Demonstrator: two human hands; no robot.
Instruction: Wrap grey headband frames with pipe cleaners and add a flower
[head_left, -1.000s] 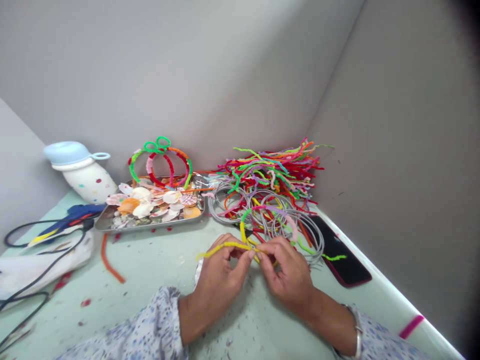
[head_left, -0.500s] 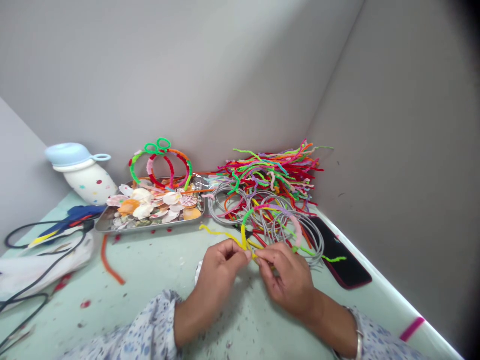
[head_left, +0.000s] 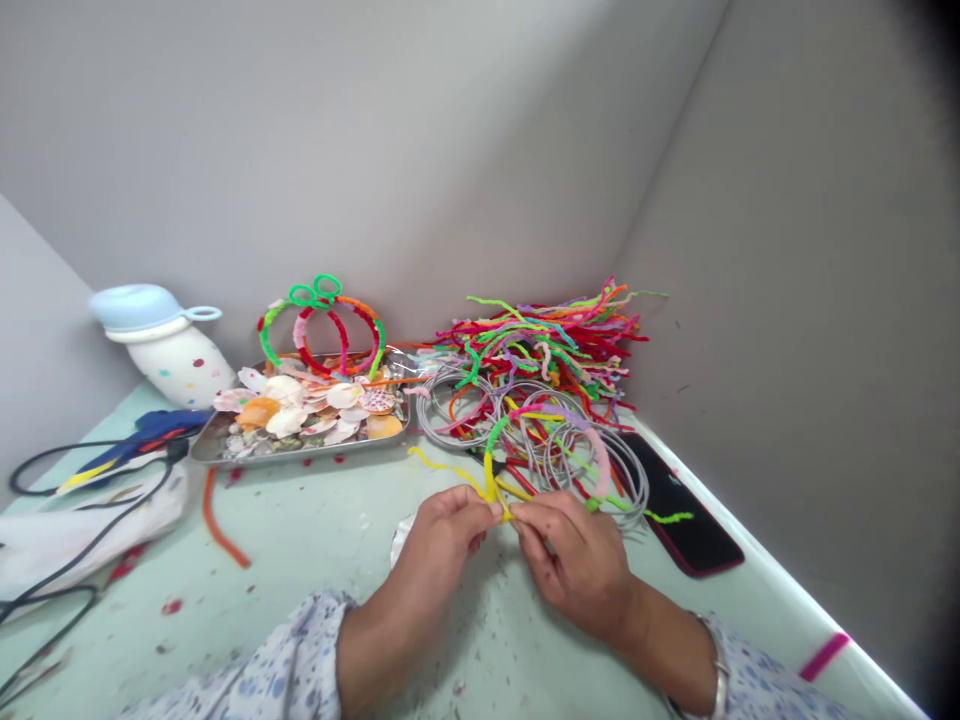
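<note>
Close together above the front of the table, my left hand [head_left: 448, 540] and my right hand [head_left: 577, 560] both pinch a yellow pipe cleaner [head_left: 490, 478]. Its wrapped part rises from between my fingertips into a curved band [head_left: 551, 410] of green, pink and lilac, whose pale pink end [head_left: 601, 460] bends down behind my right hand. A loose yellow tail [head_left: 442, 465] sticks out to the left over my left hand. Where the yellow strands cross at the fingertips is partly hidden. Coils of grey wire [head_left: 637, 470] lie just behind.
A metal tray [head_left: 247, 460] of seashells stands at the back left, with finished pipe-cleaner hoops [head_left: 341, 340] on it. Beside it are a white bottle [head_left: 180, 365] and black cable [head_left: 112, 540]. Loose pipe cleaners [head_left: 555, 335] pile up behind; a phone [head_left: 682, 510] lies right.
My fingers have shifted slightly at the yellow strands. The pale pink end of the band has moved a little to the right, as has the yellow tail.
</note>
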